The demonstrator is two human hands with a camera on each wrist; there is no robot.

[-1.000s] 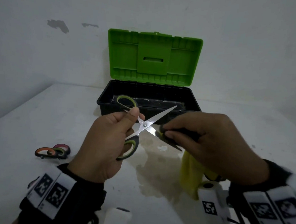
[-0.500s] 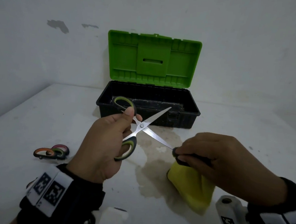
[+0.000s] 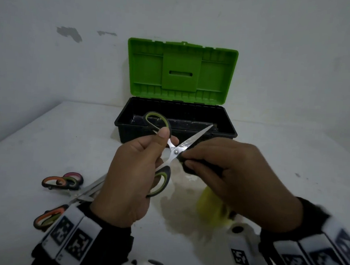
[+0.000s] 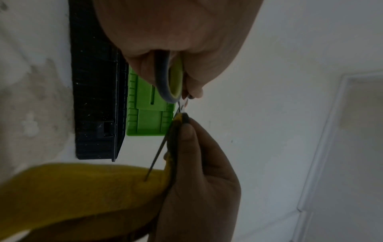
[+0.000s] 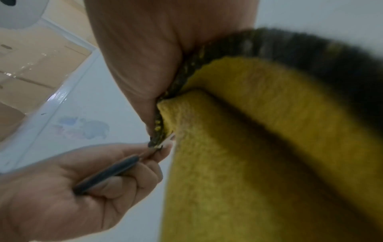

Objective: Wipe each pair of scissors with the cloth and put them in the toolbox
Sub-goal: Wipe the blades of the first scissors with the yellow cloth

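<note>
My left hand point(image 3: 138, 171) grips the green-and-black handles of a pair of scissors point(image 3: 176, 151), held spread in the air in front of the toolbox point(image 3: 176, 132). One blade points up and right over the box's black tray. My right hand point(image 3: 225, 169) pinches the yellow cloth point(image 3: 212, 209) with its dark edge around the other blade, close to the pivot. That blade is hidden under the cloth in the head view. In the left wrist view the cloth point(image 4: 82, 193) hangs below the right hand's fingers point(image 4: 186, 135). The right wrist view shows the cloth point(image 5: 259, 147) folded over the blade.
Several other scissors point(image 3: 63, 181) with orange, green and pink handles lie on the white table point(image 3: 45, 144) at the left; one orange-handled pair point(image 3: 48, 218) lies beside my left wrist. The toolbox's green lid point(image 3: 181, 70) stands open against the wall. A damp stain point(image 3: 184, 195) marks the table.
My right hand with the cloth has slid back up the lower blade from its tip to near the pivot. The left hand has kept the scissors almost still.
</note>
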